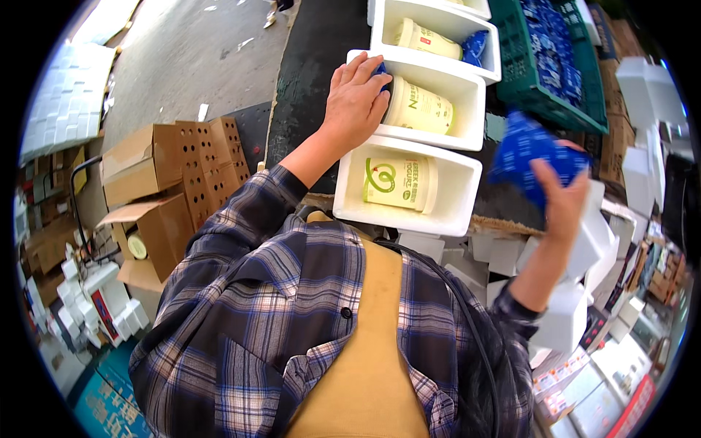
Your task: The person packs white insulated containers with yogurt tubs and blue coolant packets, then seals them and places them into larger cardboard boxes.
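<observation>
My left hand point(357, 104) reaches over the left end of the middle white foam box point(470, 109). Its fingers close on a blue pack, mostly hidden, beside a yogurt tub point(424, 107) lying on its side. In my right hand point(564, 205), right of the boxes, is a blurred blue ice pack point(531, 150). Closest to my body, another foam box point(463, 191) holds a Greek yogurt tub point(397, 183), with no blue pack visible in it. Beyond the middle box, a third foam box point(493, 57) contains a yogurt tub point(430, 41) and a blue pack point(474, 48) at its right end.
A green plastic crate point(575, 117) of blue packs point(553, 60) stands at the dark table's point(312, 71) far right. Cardboard cartons point(156, 164) sit left, one with a tub inside. White foam boxes point(558, 317) crowd the lower right. A foam stack point(65, 98) stands far left.
</observation>
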`<state>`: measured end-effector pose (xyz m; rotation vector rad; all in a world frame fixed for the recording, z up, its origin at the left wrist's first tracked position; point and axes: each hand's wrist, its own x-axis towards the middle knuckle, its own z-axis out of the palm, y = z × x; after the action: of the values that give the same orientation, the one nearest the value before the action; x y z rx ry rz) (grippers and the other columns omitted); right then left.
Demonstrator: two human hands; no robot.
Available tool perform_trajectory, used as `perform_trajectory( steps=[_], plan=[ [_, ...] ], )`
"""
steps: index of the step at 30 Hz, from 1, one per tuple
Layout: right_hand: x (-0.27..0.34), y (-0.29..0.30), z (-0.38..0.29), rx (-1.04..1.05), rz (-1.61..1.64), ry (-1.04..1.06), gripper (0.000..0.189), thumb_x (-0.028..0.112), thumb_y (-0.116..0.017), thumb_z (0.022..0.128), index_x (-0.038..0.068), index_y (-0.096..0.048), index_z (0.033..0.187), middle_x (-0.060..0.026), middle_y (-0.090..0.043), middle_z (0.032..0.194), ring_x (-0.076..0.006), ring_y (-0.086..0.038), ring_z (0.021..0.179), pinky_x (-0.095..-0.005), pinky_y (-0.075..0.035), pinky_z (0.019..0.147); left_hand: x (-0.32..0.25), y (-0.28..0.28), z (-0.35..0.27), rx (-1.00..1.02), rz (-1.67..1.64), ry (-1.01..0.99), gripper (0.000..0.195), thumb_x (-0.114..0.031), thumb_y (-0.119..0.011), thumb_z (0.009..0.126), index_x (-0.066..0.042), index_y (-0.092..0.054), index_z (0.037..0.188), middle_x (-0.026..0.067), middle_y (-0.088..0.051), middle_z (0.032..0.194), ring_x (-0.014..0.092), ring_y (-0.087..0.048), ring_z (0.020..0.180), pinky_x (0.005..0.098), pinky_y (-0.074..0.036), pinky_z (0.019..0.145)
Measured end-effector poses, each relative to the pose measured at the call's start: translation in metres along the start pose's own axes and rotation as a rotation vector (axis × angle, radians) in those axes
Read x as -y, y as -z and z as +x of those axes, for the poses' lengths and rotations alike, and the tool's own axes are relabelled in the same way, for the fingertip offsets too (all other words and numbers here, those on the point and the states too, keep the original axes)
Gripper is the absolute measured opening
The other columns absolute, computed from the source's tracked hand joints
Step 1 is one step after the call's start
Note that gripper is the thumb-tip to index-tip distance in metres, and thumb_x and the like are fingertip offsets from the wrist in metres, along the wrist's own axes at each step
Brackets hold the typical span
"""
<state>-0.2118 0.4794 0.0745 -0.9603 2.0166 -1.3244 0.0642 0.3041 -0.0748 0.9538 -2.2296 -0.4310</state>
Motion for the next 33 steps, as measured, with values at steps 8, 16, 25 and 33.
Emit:
perform_trajectory(
  steps=[8, 16, 25, 33],
  plan=[
    [-0.014, -0.082, -0.086, -0.026, -0.89, -0.057, 0.06, 0.03, -0.075, 0.075, -0.003, -0.053, 0.12, -0.023, -0.068, 0.091, -0.0402, -0.066, 0.088, -0.0441, -0.051, 0.08, 0.012, -0.002, -0.009, -0.031, -0.146, -0.103, 0.026, -0.017, -0.058, 0.088, -0.005, -0.066, 0.11, 0.0164, -0.053, 0.135, 0.037, -0.04, 0.133, 0.0546, -0.028, 0.108],
    [-0.01, -0.097, -0.09, 0.118, -1.093, -0.108, 0.058, 0.028, -0.073, 0.076, -0.002, -0.05, 0.12, -0.0233, -0.067, 0.097, -0.0388, -0.066, 0.091, -0.046, -0.052, 0.08, 0.027, 0.027, -0.035, 0.023, -0.192, -0.169, 0.03, -0.013, -0.06, 0.085, -0.005, -0.062, 0.114, 0.0167, -0.049, 0.137, 0.04, -0.037, 0.134, 0.0554, -0.028, 0.108],
    [-0.099, -0.078, -0.139, -0.448, -0.571, 0.1, 0.062, 0.036, -0.069, 0.086, 0.004, -0.048, 0.134, -0.0167, -0.054, 0.13, -0.0331, -0.058, 0.11, -0.0421, -0.047, 0.09, 0.051, 0.044, -0.048, 0.209, -0.477, 0.204, 0.062, -0.024, -0.056, 0.094, -0.002, -0.031, 0.147, 0.0237, -0.033, 0.15, 0.044, -0.036, 0.136, 0.0422, -0.032, 0.111],
    [-0.128, -0.107, -0.197, -0.041, 0.554, -0.599, 0.073, 0.05, -0.057, 0.093, 0.019, -0.025, 0.152, -0.0097, -0.045, 0.146, -0.0298, -0.067, 0.104, -0.0394, -0.055, 0.084, 0.03, 0.005, -0.019, 0.489, -0.38, 0.173, 0.078, -0.024, -0.058, 0.095, 0.009, -0.011, 0.148, 0.034, -0.032, 0.146, 0.042, -0.04, 0.135, 0.0418, -0.037, 0.109]
  ],
)
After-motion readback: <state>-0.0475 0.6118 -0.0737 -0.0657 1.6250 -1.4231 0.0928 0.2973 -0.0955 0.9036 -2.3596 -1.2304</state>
